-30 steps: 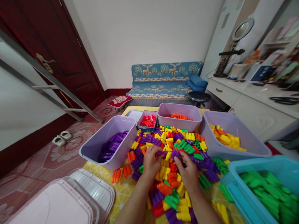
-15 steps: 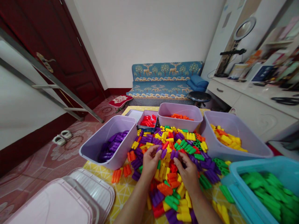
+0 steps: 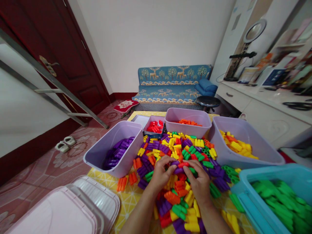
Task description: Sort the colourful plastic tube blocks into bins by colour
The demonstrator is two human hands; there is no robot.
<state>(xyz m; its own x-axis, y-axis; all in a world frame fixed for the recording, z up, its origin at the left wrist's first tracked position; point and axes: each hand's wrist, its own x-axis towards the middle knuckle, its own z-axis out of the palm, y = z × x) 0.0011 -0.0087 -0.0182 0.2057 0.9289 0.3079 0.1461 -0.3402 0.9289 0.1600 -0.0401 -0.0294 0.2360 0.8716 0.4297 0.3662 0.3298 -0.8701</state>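
Note:
Over a mixed pile of plastic tube pieces, my left hand has its fingers closed round a purple piece. My right hand pinches a red piece right beside the purple one; whether the two pieces are joined is unclear. Left of the pile, a lilac bin holds purple pieces. A small box with red pieces and a lilac bin with orange ones stand behind the pile. To the right are a lilac bin of mostly yellow pieces and a turquoise bin of green pieces.
Stacked lids lie at the lower left. The table has a yellow patterned cloth. Beyond it are a blue sofa, a black stool and a red stool. A metal ladder leans at the left.
Both hands have come slightly lower, towards me. A red piece now shows at my right fingertips, where purple was before. The purple piece at my left hand is nearer to the right hand.

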